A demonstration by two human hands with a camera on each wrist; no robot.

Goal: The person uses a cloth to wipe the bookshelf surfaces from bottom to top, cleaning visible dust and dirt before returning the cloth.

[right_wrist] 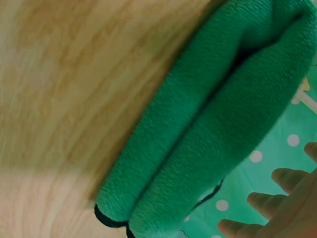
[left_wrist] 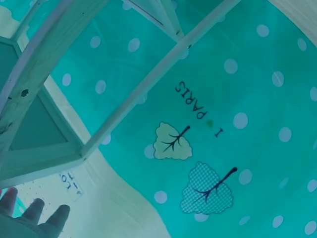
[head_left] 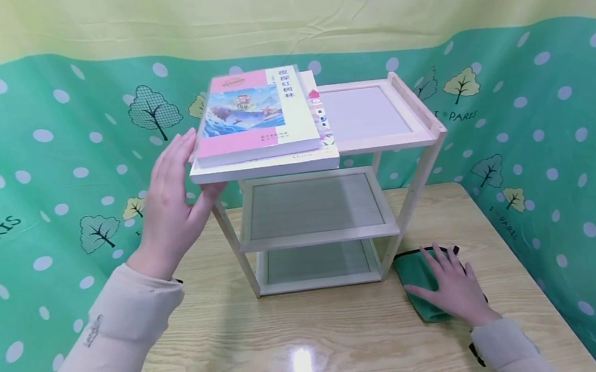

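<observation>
Two stacked books lie on the left part of the wooden shelf's (head_left: 361,145) top tier. The upper book (head_left: 248,113) has a pink and cream cover; the lower book (head_left: 274,167) is white-edged and sticks out beneath it. My left hand (head_left: 170,201) is at the stack's left side, straight fingers along the edge and thumb under the lower book's front corner. In the left wrist view, fingertips (left_wrist: 54,218) show near the shelf's frame. My right hand (head_left: 450,291) spreads its fingers over a folded green towel (head_left: 413,279) with black trim, beside the shelf's right leg.
Below the top tier, the shelf has a middle tier (head_left: 311,208) and a bottom tier (head_left: 316,266). It stands on a light wood-grain table (head_left: 227,348). A green curtain (head_left: 80,111) with dots and trees surrounds the table at the back and sides.
</observation>
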